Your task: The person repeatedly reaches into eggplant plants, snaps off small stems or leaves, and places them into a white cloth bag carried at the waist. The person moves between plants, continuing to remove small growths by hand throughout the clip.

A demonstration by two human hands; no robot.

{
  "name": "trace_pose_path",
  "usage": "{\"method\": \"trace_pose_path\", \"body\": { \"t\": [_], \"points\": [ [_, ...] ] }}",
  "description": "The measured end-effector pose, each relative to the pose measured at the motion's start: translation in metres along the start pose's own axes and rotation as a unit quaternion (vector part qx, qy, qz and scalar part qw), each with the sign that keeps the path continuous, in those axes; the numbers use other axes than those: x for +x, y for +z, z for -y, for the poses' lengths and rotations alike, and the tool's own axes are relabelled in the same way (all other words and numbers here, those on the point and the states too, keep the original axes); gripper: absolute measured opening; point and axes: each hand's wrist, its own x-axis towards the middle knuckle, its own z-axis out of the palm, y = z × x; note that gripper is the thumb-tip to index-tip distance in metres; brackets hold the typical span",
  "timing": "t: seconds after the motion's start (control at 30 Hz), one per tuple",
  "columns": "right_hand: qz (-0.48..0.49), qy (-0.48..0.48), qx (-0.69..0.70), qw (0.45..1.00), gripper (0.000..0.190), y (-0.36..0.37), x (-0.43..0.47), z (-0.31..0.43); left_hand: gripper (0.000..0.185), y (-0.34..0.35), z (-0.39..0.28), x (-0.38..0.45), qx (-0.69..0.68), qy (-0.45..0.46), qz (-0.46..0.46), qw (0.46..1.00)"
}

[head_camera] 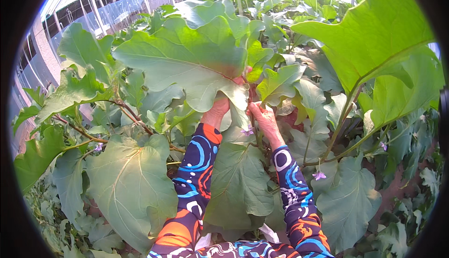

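Observation:
Both arms, in dark sleeves with bright swirls, reach into tall eggplant plants. My left hand (219,107) is mostly hidden behind a large green eggplant leaf (182,52); its fingertips show beside the stem, and what they grip is not visible. My right hand (263,117) is bent around the upright plant stem (251,100), thumb and forefinger touching it, though a firm hold cannot be made out. A purple eggplant flower (247,130) hangs just below, between my hands. Under my forearms spreads a broad leaf (240,184).
Leafy eggplant branches (131,116) crowd the left, and a big raised leaf (379,30) stands at the right. Another purple flower (319,175) hangs lower right. Behind are more plants, hanging strings and a greenhouse wall (47,52) with pale posts.

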Motion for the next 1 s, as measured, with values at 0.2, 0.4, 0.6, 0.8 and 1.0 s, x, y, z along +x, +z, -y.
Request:
{"method": "trace_pose_path", "body": {
  "t": [0.2, 0.4, 0.6, 0.8, 1.0],
  "points": [
    [-0.048, 0.098, -0.06, 0.992, 0.032, -0.008, 0.003, -0.005, 0.024, 0.001, 0.016, -0.002, 0.17, 0.133, -0.062, 0.975],
    [-0.031, 0.046, 0.005, 0.998, 0.037, -0.003, 0.005, -0.011, 0.017, 0.03, -0.007, -0.013, -0.138, 0.092, -0.176, 0.97],
    [-0.036, 0.057, -0.044, 0.997, 0.039, -0.008, 0.007, -0.012, 0.021, 0.056, -0.05, -0.039, 0.207, 0.025, -0.322, 0.923],
    [-0.133, -0.029, -0.092, 0.986, 0.041, 0.004, -0.023, 0.014, 0.062, 0.108, -0.114, -0.142, 0.471, 0.081, -0.241, 0.845],
    [-0.072, -0.148, -0.059, 0.985, 0.016, 0.097, -0.097, 0.142, 0.071, 0.143, -0.186, -0.257, 0.625, 0.11, -0.234, 0.736]
  ]
}}
